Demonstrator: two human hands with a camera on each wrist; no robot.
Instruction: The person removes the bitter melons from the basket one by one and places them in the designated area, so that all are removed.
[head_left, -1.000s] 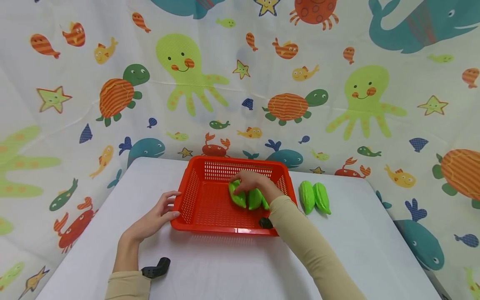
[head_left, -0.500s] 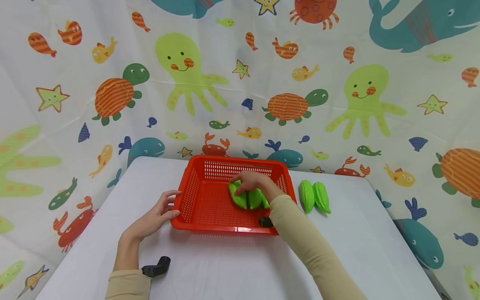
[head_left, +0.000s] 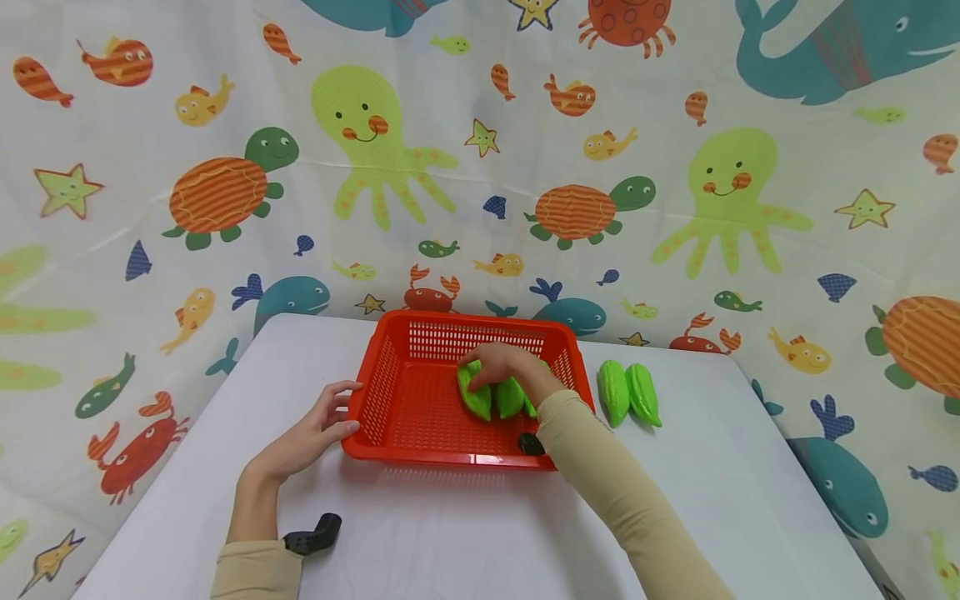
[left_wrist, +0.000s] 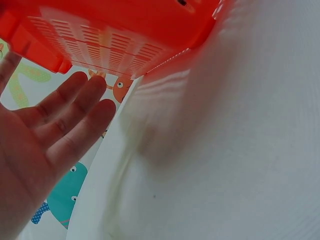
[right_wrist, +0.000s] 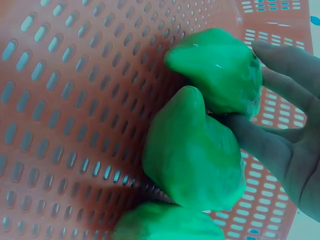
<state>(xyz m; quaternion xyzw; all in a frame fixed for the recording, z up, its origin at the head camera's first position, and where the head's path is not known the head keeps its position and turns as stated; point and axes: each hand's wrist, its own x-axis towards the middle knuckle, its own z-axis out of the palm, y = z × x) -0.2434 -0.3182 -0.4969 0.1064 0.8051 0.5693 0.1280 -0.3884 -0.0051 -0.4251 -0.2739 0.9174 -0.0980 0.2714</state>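
Note:
A red perforated plastic basket [head_left: 420, 457] sits on the white table. My left hand [head_left: 309, 437] is at its left rim, fingertips right at the edge; in the left wrist view the fingers are mostly straight beside the basket wall. Inside the basket, my right hand [head_left: 498, 362] grips the leftmost green ridged toy fruit [head_left: 476, 398], thumb on one side and fingers on the other. A second green toy fruit [right_wrist: 192, 155] lies beside the thumb in the right wrist view, with a third toy fruit [right_wrist: 167, 225] below it. The right forearm partly hides these in the head view.
Two more green toy fruits [head_left: 629, 395] lie side by side on the table [head_left: 720, 433], right of the basket. Behind the table hangs a white cloth [head_left: 480, 83] printed with sea animals. A black device [head_left: 313, 535] is on the left wrist.
The left part of the hanging cloth has shifted leftward. Both hands, the basket and the toy fruits stay nearly where they were.

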